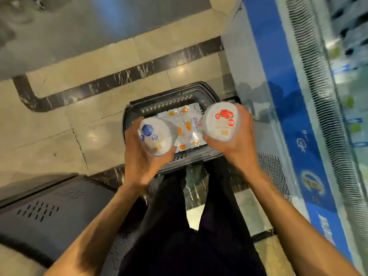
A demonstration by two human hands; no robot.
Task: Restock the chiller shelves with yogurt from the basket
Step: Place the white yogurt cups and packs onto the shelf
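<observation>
White yogurt tubs, one per hand: left hand (142,156) clamped on the blueberry tub (156,136), right hand (237,140) on the strawberry tub (221,121), both over the black basket (169,105). Orange-lidded multipack (187,126) lies inside. Chiller (288,116) sits right; likely shelving two per trip.

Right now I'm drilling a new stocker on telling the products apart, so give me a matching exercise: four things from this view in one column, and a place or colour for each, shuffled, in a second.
Things:
1. blueberry yogurt cup
2. strawberry yogurt cup
3. orange-fruit multipack
4. chiller front panel

Places or colours:
A. blue, running along the right side of the view
B. lying in the dark basket on the floor
C. held in the left hand
D. held in the right hand

Pairs: 1-C, 2-D, 3-B, 4-A
</observation>
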